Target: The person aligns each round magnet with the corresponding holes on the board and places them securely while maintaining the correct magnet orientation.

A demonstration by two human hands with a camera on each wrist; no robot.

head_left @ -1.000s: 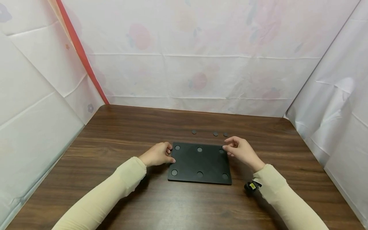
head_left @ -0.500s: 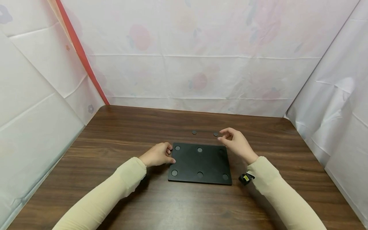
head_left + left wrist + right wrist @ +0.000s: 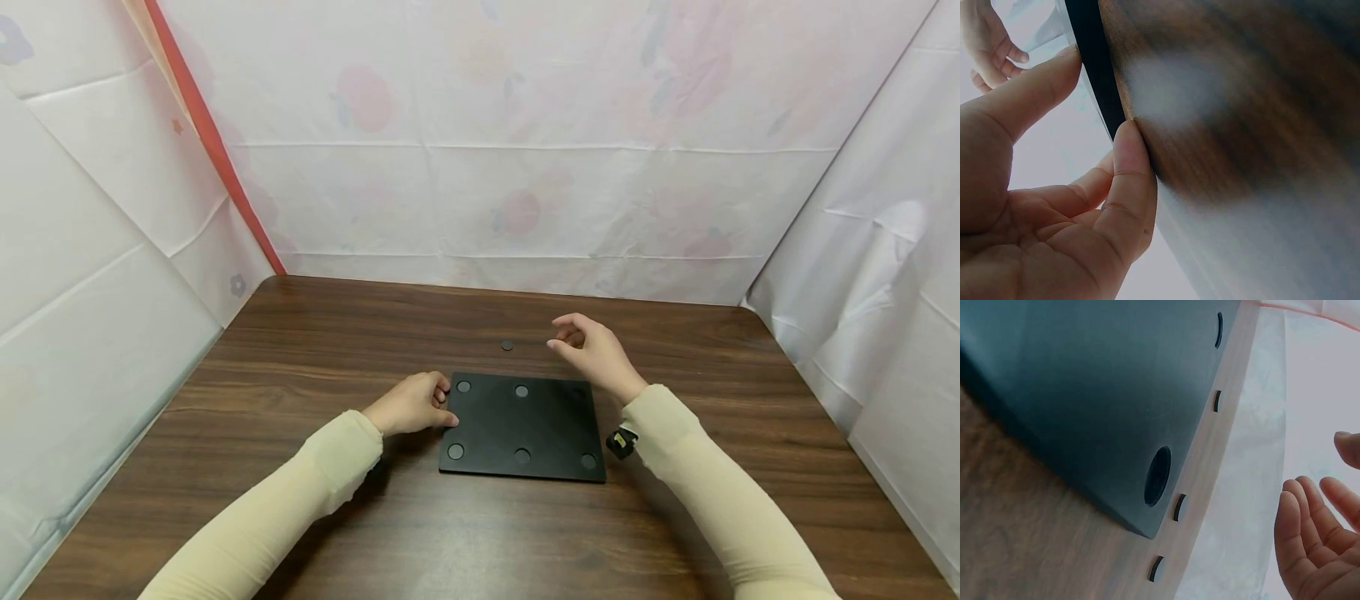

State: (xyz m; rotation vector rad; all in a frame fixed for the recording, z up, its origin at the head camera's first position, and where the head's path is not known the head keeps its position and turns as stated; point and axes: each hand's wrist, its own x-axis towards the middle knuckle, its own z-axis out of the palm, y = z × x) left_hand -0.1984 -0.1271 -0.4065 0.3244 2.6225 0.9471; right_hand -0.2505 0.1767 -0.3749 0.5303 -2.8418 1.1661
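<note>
A flat black rectangular board [image 3: 525, 425] lies on the table, with round spots along its near and far edges. Some spots look lighter grey; one at the far right corner is a dark recess [image 3: 1158, 478] in the right wrist view. My left hand [image 3: 408, 404] holds the board's left edge, thumb on top and a fingertip [image 3: 1130, 150] against the edge. Beyond the board my right hand [image 3: 596, 354] hovers with loosely bent fingers, thumb apart, holding nothing. Past the far edge lies a small dark disc [image 3: 507, 345]; the right wrist view shows further discs [image 3: 1180, 507], hidden behind the hand in the head view.
The brown wood table [image 3: 337, 333] reaches back to a white patterned cloth [image 3: 465, 200], with cloth walls at both sides. A red strip [image 3: 217, 150] runs down the left corner. A small black device [image 3: 621, 442] sits at my right wrist.
My right hand has moved left and away from me, from the board's far right corner to above the discs, covering two of them in the head view. The left hand and board stay put.
</note>
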